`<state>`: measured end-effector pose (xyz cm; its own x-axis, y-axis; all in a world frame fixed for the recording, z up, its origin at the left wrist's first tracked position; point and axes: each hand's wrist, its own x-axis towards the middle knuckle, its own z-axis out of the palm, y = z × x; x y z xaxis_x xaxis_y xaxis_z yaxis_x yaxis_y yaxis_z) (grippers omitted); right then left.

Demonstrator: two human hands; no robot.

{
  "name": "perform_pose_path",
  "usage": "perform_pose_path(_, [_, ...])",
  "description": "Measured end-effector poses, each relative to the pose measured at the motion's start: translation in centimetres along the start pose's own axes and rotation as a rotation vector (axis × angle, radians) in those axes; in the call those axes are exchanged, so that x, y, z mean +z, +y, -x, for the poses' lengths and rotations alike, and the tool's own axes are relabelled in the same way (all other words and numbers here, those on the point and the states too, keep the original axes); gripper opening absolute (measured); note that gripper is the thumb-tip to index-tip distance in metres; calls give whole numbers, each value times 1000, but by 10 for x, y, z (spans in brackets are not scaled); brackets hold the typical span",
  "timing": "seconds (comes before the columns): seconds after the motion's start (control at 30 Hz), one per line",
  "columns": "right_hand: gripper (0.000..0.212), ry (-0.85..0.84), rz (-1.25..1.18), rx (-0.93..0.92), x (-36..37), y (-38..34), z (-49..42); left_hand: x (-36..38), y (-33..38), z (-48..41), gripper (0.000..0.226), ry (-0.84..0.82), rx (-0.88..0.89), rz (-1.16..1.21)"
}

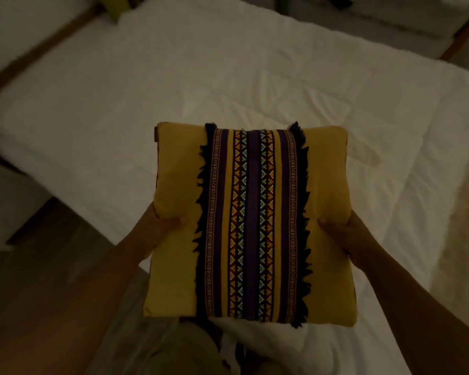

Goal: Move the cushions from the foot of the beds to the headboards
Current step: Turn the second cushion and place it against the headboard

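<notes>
— What fills most of the view?

— A bed with a white, rumpled quilt, soft and creased, running away from the camera. A brown wooden frame edge shows along its left side, and dark wood-look floor lies at the lower left. The light is dim.

— And the task's thing?

— A square cushion held up in the air over the near end of the bed, face toward the camera. Its cover is plain mustard-yellow cloth, a little puffed. Down the middle runs a woven band of purple stripes and small stepped diamond motifs in orange, blue and white, edged on both long sides with dark, ragged fringe.

— Any writing or label on it?

— None that I can read. A small dark tab sticks out at the upper left corner, too small to make out.

— How are the hands placed?

— Both bare forearms reach forward from below. The left hand grips the cushion's left edge about halfway down, thumb lying on the front face, fingers hidden behind. The right hand mirrors it on the right edge, thumb pressed into the yellow cloth so it dimples. Both are closed on the cushion.

— Anything smaller?

— A green-yellow object at the far top left, blurred. Another white bed at the top right.
</notes>
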<state>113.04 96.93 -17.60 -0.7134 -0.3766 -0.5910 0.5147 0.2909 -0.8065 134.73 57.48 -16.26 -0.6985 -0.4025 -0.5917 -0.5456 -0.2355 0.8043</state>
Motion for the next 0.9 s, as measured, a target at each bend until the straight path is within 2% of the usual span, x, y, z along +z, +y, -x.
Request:
perform_pose_path(0.07, [74,-67,44,-45,40,-22,-5,-33,-3,26,65,105,28,36])
perform_pose_path(0.13, [73,-134,87,-83,86,-41,-10,-71,-11,50,66,219,52,79])
perform_pose_path(0.33, [70,-322,227,-158,264,-80,-19,-214,-55,127,111,454,-12,263])
perform_pose_path(0.53, [61,-525,341,-212,455,-98,3,-350,-100,197,86,662,16,448])
perform_pose_path(0.73, [49,-637,360,-272,606,-120,39,-456,-110,256,79,753,90,608])
perform_pose_path(0.9, [65,-696,330,-311,694,-148,48,-523,-102,282,81,810,178,636])
